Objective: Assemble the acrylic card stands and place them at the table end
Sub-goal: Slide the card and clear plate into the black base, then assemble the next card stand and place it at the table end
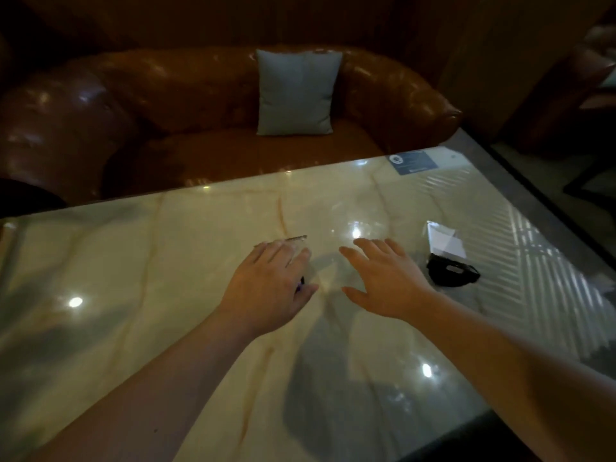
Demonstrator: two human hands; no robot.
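My left hand (pixel 270 288) lies palm down over the middle of the marble table (pixel 133 261), its fingers on a clear acrylic panel (pixel 286 239); only the panel's thin far edge shows past the fingertips. A small dark piece (pixel 301 281) peeks out beside the thumb. To its right, my right hand (pixel 383 278) hovers with fingers spread and nothing in it. Further right lie a second clear acrylic panel with a white card (pixel 445 243) and, touching its near end, a black base (pixel 451 271).
A brown leather sofa (pixel 186 105) with a grey cushion (pixel 296 91) runs along the table's far side. A blue sticker (pixel 413 162) sits on the table's far right corner. The table's right edge drops to a floor with dark furniture legs (pixel 586 181).
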